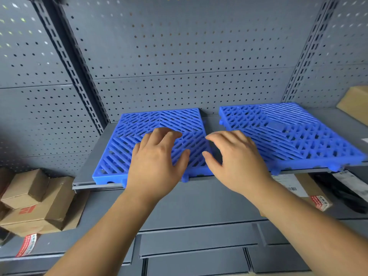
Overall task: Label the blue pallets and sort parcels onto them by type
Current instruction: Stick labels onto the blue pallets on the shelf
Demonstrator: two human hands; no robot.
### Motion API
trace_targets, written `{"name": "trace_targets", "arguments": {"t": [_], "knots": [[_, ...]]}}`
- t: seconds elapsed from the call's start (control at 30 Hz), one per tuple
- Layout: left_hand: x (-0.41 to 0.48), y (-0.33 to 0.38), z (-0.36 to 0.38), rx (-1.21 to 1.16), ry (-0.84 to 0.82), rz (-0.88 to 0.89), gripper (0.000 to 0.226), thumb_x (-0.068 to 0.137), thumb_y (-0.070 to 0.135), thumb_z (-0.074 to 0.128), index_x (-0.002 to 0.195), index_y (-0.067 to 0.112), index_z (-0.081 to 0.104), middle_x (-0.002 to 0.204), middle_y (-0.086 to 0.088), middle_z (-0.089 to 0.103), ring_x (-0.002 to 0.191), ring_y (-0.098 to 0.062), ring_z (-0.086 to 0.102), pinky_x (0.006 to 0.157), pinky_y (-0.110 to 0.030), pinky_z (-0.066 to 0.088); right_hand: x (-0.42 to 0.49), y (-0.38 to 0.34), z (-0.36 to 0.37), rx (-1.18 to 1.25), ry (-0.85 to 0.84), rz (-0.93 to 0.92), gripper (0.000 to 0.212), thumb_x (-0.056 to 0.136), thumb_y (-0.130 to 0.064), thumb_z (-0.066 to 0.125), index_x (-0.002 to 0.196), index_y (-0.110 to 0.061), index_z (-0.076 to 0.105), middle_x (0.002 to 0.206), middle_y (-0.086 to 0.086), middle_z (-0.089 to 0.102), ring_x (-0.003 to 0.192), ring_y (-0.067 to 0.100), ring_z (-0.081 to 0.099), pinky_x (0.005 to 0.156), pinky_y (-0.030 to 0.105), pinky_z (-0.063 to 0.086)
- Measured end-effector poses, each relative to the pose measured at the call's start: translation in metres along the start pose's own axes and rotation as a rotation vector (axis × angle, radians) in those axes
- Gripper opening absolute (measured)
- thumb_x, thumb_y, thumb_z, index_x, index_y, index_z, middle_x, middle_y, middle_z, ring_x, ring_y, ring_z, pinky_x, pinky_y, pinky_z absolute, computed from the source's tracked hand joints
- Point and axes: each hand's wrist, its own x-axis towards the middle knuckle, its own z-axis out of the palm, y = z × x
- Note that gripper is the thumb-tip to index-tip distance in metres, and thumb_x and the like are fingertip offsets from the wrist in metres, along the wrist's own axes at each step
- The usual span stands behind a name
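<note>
Two blue moulded-plastic pallets lie flat, side by side, on a grey metal shelf [93,160] in the middle of the frame. Both are square grids of open slots. The left pallet [119,152] shows diagonal slats meeting in a chevron pattern. The right pallet [288,132] has finer criss-cross lattice panels. Small lugs stick out along their front edges, and a narrow gap separates the two.

The left hand [157,160] is spread over the left pallet, its fingers [169,134] loosely extended and holding nothing. Whether they touch the plastic cannot be told. The right hand [237,158] hangs over the gap and the near corner of the right pallet, its fingers [221,136] gently curved, also empty.

Behind, a grey perforated back panel [179,56] fills the upper frame, divided by slotted steel uprights [65,56]. At lower left, plain brown cardboard boxes [35,198] with red-printed tape sit stacked on a lower shelf. At lower right lie a labelled carton [294,186] and a black bag [342,188]. Another brown box [356,102] sits at the right edge beside the right pallet.
</note>
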Motion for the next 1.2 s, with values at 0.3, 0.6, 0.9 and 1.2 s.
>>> {"name": "trace_targets", "arguments": {"t": [0.3, 0.6, 0.9, 1.2], "knots": [[0.020, 0.084, 0.039, 0.171, -0.002, 0.009, 0.052, 0.092, 0.053, 0.053, 0.133, 0.021, 0.059, 0.130, -0.002, 0.059, 0.114, -0.033, 0.056, 0.092, -0.049, 0.047, -0.011, 0.070, -0.050, -0.069, -0.060, 0.113, 0.055, 0.085, -0.059, 0.046, 0.122, -0.023, 0.066, 0.131, -0.004, 0.064, 0.115, 0.030, 0.058, 0.096, 0.046, 0.047], [0.031, 0.213, 0.098, 0.193, -0.018, 0.046, 0.048, 0.092, 0.049, 0.061, 0.133, 0.024, 0.059, 0.128, -0.001, 0.060, 0.112, -0.032, 0.059, 0.090, -0.048, 0.049, -0.045, 0.192, -0.112, 0.032, -0.025, 0.148, 0.052, 0.089, -0.055, 0.045, 0.121, -0.021, 0.068, 0.119, -0.004, 0.067, 0.108, 0.028, 0.060, 0.091, 0.042, 0.048], [0.035, 0.333, 0.163, 0.168, -0.065, 0.085, 0.047, 0.091, 0.048, 0.058, 0.132, 0.024, 0.060, 0.125, -0.001, 0.061, 0.113, -0.031, 0.059, 0.095, -0.046, 0.046, -0.081, 0.321, -0.161, 0.056, -0.100, 0.233, 0.047, 0.092, -0.046, 0.045, 0.124, -0.019, 0.065, 0.121, -0.001, 0.069, 0.113, 0.027, 0.060, 0.093, 0.043, 0.050], [0.037, 0.406, 0.208, 0.092, -0.200, 0.183, 0.045, 0.090, 0.042, 0.055, 0.130, 0.024, 0.062, 0.124, 0.002, 0.066, 0.115, -0.028, 0.060, 0.098, -0.044, 0.046, -0.106, 0.405, -0.173, 0.110, -0.224, 0.333, 0.034, 0.098, -0.010, 0.046, 0.127, -0.013, 0.064, 0.126, 0.004, 0.066, 0.120, 0.027, 0.056, 0.093, 0.035, 0.043]]}}
